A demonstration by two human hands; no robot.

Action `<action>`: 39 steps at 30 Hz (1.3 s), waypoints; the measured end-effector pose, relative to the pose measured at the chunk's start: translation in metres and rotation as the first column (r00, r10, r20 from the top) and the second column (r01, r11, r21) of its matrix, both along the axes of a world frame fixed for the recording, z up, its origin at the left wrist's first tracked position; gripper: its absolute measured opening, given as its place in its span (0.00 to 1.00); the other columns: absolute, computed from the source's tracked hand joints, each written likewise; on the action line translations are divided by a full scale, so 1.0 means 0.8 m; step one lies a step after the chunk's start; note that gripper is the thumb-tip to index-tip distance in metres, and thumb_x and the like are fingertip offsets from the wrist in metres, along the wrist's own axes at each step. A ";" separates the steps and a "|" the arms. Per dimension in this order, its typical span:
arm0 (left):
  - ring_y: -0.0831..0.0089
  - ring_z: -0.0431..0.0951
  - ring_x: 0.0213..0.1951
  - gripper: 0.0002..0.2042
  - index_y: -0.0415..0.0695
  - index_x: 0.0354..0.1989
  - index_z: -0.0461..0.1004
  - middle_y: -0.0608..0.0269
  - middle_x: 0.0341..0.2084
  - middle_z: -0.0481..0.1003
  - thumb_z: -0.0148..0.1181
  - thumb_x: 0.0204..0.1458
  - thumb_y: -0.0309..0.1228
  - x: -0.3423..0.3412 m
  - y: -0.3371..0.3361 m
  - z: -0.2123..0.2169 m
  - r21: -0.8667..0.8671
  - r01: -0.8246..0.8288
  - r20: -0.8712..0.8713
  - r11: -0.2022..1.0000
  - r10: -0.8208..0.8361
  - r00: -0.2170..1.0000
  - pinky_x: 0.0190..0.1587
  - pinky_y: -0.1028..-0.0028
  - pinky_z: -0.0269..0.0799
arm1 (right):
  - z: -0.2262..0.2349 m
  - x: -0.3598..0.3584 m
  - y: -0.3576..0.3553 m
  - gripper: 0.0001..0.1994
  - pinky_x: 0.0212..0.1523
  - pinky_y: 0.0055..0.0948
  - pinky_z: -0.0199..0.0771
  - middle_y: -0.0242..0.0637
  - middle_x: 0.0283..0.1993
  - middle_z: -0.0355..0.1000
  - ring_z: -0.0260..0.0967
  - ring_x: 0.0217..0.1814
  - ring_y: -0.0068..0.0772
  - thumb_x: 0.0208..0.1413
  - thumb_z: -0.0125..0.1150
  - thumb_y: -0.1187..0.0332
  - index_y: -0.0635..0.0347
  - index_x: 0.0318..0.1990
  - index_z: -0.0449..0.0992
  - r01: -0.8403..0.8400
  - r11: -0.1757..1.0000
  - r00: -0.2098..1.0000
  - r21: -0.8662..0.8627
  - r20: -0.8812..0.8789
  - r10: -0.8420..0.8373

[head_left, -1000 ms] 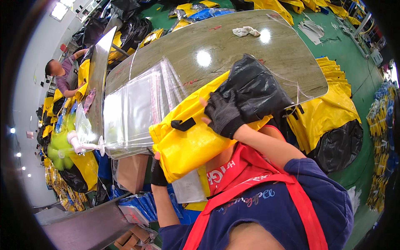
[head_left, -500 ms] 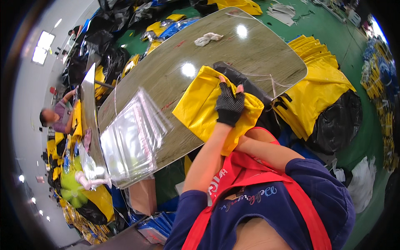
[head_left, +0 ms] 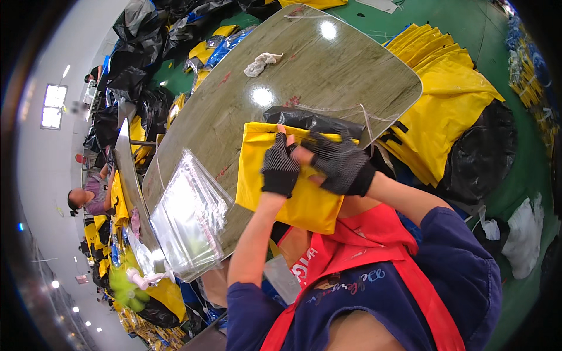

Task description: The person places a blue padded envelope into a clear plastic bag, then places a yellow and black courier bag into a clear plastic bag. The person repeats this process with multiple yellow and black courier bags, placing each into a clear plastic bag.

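From the head camera, both gloved hands press flat on a folded yellow bag (head_left: 293, 193) at the table's (head_left: 328, 64) near edge. The left hand (head_left: 280, 169) and right hand (head_left: 339, 165) lie with fingers spread, not clenched; the palms are hidden. A black bag (head_left: 310, 120) peeks out behind. Clear plastic sleeves (head_left: 190, 219) are stacked just left.

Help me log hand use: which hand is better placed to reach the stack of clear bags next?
Probably left. The left hand rests on the yellow bag on the side nearest the clear bags; the right hand lies farther away and would have to cross over.
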State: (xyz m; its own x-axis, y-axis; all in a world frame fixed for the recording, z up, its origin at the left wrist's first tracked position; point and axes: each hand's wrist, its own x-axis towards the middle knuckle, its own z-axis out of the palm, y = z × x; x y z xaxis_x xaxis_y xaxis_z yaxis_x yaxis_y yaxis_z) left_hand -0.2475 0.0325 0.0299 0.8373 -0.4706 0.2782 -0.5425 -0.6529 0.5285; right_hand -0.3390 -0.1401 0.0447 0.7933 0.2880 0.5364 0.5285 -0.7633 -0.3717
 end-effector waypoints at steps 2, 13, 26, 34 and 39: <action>0.55 0.76 0.31 0.13 0.45 0.40 0.79 0.53 0.31 0.75 0.60 0.47 0.37 0.012 -0.007 0.073 0.357 0.072 0.406 0.931 -0.224 0.886 0.34 0.61 0.71 | -0.028 0.009 -0.018 0.26 0.63 0.50 0.51 0.38 0.59 0.65 0.56 0.65 0.47 0.46 0.59 0.60 0.47 0.57 0.69 0.055 0.998 0.997 -0.012 -0.047 -0.055; 0.50 0.59 0.59 0.20 0.50 0.61 0.64 0.51 0.55 0.66 0.44 0.59 0.36 0.121 0.014 -0.052 0.045 0.499 -0.107 0.865 -0.493 0.863 0.64 0.61 0.49 | -0.077 -0.002 -0.082 0.28 0.59 0.54 0.58 0.38 0.52 0.71 0.62 0.58 0.52 0.34 0.68 0.57 0.49 0.49 0.74 -0.266 0.958 0.942 -0.111 0.182 0.283; 0.55 0.79 0.34 0.31 0.38 0.30 0.78 0.44 0.25 0.77 0.39 0.59 0.55 0.031 0.031 -0.026 0.244 -0.271 -0.509 0.931 0.360 0.782 0.37 0.66 0.73 | -0.054 0.030 -0.124 0.22 0.47 0.24 0.69 0.36 0.46 0.74 0.70 0.46 0.24 0.51 0.65 0.65 0.66 0.51 0.71 0.567 0.433 0.567 0.701 -0.713 0.412; 0.53 0.77 0.32 0.13 0.46 0.32 0.75 0.54 0.32 0.77 0.60 0.47 0.42 0.355 0.007 -0.104 0.004 -0.298 0.404 0.954 0.271 0.874 0.37 0.59 0.72 | -0.045 0.021 -0.114 0.19 0.47 0.24 0.69 0.36 0.44 0.74 0.70 0.44 0.26 0.52 0.63 0.67 0.67 0.50 0.72 0.651 0.378 0.508 0.658 -0.748 0.428; 0.57 0.77 0.30 0.11 0.42 0.40 0.70 0.54 0.27 0.76 0.58 0.49 0.31 0.308 0.011 -0.093 -0.533 -0.058 -0.089 0.844 0.012 0.996 0.36 0.65 0.72 | -0.045 0.018 -0.124 0.19 0.48 0.27 0.69 0.41 0.47 0.73 0.71 0.45 0.32 0.53 0.61 0.70 0.69 0.51 0.70 0.750 0.327 0.479 0.575 -0.813 0.331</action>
State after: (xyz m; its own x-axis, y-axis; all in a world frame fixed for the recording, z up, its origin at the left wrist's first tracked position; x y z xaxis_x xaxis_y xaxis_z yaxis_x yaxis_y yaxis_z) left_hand -0.0014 0.0410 -0.0446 0.8803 -0.2382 0.4102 -0.4661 -0.2740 0.8412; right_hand -0.3248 -0.2393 0.0084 0.8404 -0.1187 -0.5289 -0.4891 0.2545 -0.8343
